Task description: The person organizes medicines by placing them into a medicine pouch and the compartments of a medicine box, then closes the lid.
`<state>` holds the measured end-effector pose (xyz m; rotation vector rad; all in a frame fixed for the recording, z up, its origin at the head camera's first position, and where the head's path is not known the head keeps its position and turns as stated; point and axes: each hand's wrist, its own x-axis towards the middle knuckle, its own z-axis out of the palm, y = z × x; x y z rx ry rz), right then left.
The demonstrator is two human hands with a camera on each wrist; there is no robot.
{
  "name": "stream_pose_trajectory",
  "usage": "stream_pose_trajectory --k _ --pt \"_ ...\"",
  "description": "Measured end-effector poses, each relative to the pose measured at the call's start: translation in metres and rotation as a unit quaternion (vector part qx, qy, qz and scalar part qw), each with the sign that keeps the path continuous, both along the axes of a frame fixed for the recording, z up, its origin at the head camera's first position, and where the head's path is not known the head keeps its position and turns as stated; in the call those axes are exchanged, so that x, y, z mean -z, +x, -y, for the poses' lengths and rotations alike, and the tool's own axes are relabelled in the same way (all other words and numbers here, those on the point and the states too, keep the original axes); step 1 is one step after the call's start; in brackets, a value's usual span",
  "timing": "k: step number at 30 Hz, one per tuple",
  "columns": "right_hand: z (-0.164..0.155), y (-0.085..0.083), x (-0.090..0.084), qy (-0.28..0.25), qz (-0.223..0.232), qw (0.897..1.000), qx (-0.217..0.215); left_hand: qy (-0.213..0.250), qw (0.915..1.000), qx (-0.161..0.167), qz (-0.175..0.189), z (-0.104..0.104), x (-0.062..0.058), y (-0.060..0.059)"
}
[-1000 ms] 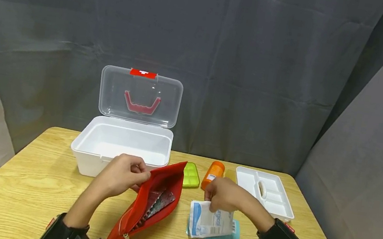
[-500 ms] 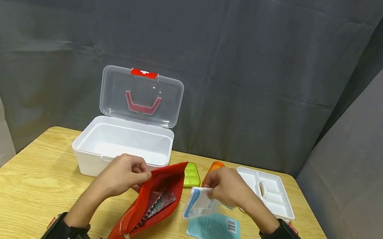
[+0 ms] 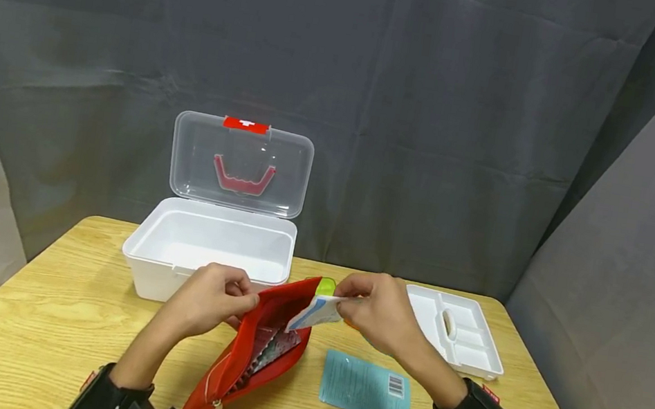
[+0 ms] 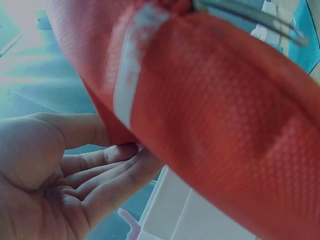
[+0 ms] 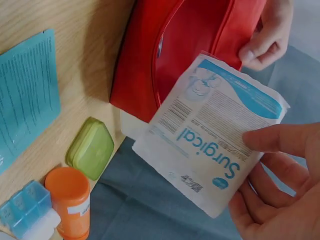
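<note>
A red zip pouch (image 3: 257, 348) stands open on the wooden table, with blister packs (image 3: 272, 347) showing inside. My left hand (image 3: 213, 300) pinches the pouch's upper edge and holds the mouth apart; the left wrist view shows the fingers (image 4: 107, 167) against the red fabric (image 4: 215, 125). My right hand (image 3: 375, 309) pinches a white and blue "Surgical" packet (image 3: 315, 311) at the top of the pouch opening. In the right wrist view the packet (image 5: 210, 150) hangs just outside the pouch (image 5: 165, 55).
A teal flat packet (image 3: 367, 388) lies right of the pouch. Behind stand an open white first-aid box (image 3: 208, 250) with a clear lid, a green pill case (image 5: 90, 147), an orange bottle (image 5: 70, 202), a blue pill organiser (image 5: 22, 205) and a white divided tray (image 3: 454, 331).
My right hand lifted the white packet off the teal one and carried it left and up to the pouch mouth. The left hand kept its hold on the pouch.
</note>
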<state>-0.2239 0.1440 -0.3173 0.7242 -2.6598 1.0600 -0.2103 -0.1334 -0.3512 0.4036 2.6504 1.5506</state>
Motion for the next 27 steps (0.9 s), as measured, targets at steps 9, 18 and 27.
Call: stream_pose_trajectory --k 9,18,27 --pt "0.018 0.013 0.007 -0.016 -0.07 0.997 -0.013 0.005 1.0 0.005 -0.001 -0.001 -0.001 0.001" --pt "0.033 0.022 0.012 -0.04 -0.075 0.996 -0.041 0.011 0.9999 0.008 0.0 -0.002 -0.001 0.0" --pt "0.043 0.021 0.029 -0.062 -0.118 0.988 -0.08 0.014 0.9999 0.008 0.003 -0.003 -0.001 0.0"
